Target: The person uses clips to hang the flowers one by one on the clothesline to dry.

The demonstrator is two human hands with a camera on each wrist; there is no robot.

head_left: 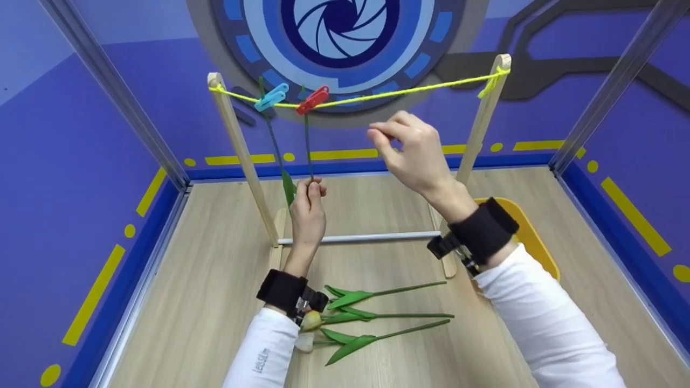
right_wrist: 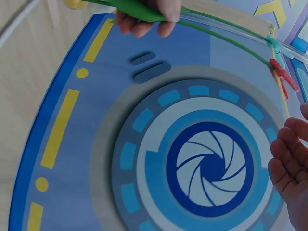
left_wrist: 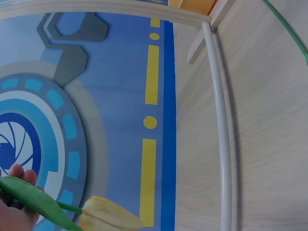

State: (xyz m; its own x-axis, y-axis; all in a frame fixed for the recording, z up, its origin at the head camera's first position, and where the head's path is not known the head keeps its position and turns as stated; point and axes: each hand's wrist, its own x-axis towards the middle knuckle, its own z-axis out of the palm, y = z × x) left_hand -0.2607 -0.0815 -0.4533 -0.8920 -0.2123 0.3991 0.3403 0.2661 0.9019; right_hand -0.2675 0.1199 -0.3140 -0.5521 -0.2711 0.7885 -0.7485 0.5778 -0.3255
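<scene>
My left hand [head_left: 309, 213] grips an artificial tulip by its green stem and leaf; its yellow bloom [left_wrist: 108, 215] shows in the left wrist view. A red clothespin [head_left: 312, 101] clips the top of that stem [head_left: 308, 140] to the yellow string [head_left: 409, 89]. Just left of it, a light blue clothespin [head_left: 271, 97] fastens another tulip stem [head_left: 274, 137] to the string. My right hand [head_left: 414, 153] is raised to the right of the red clothespin, below the string, fingers loosely bent and holding nothing. In the right wrist view its fingers [right_wrist: 284, 156] appear at the right edge.
Two wooden posts [head_left: 242, 156] carry the string, with a white rod [head_left: 366, 237] between their feet. Three tulips [head_left: 353, 298] lie on the wooden table [head_left: 215, 323] in front. A yellow bin [head_left: 531, 237] stands behind my right forearm. Printed walls enclose the table.
</scene>
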